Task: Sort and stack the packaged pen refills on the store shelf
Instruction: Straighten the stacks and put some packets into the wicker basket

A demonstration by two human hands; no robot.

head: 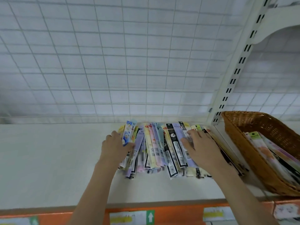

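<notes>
The refill packets (162, 148) lie in many pale colours: lilac, light yellow, pink and light blue, and some are black with white labels and barcodes. One packet (128, 133) is blue and white with small flower prints. The shelf (48, 159) is off-white. Its front strip (178, 213) is orange, with white and yellow tags and a green tag that has a white arrow. The wire grid (113, 62) is white. The basket (259, 127) is brown woven; packets inside it (272, 153) look pink and orange, perhaps, but they are blurred.
</notes>
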